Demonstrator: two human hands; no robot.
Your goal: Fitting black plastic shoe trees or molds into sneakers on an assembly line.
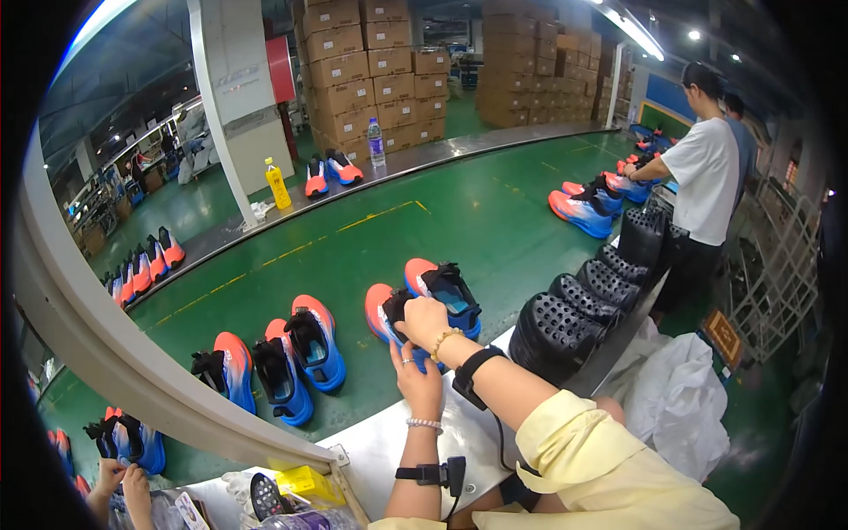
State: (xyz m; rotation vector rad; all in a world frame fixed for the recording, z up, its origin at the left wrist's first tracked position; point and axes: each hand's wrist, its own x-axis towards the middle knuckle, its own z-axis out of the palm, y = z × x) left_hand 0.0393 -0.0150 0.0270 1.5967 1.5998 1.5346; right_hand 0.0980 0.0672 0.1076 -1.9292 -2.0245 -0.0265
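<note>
A running shoe [380, 305] with an orange toe and black collar sits on the green belt in front of me. My right hand [427, 323] reaches over it, fingers curled at its black opening. On the shoe's near side is my left hand [418, 382], its fingers against the lower side and heel. Both hands partly cover this shoe. Its mate [450, 296], orange and blue with a black collar, stands just to the right, touching or nearly touching my right hand. Each wrist wears a black strap and a beaded bracelet.
More shoes [309, 344] stand to the left on the green belt [265, 287]. Black perforated forms [556, 331] line the right edge. Along the far ledge are a yellow bottle [277, 184] and a clear bottle [376, 144]. A white post [159, 371] curves nearby. Co-workers' hands [124, 486] show lower left.
</note>
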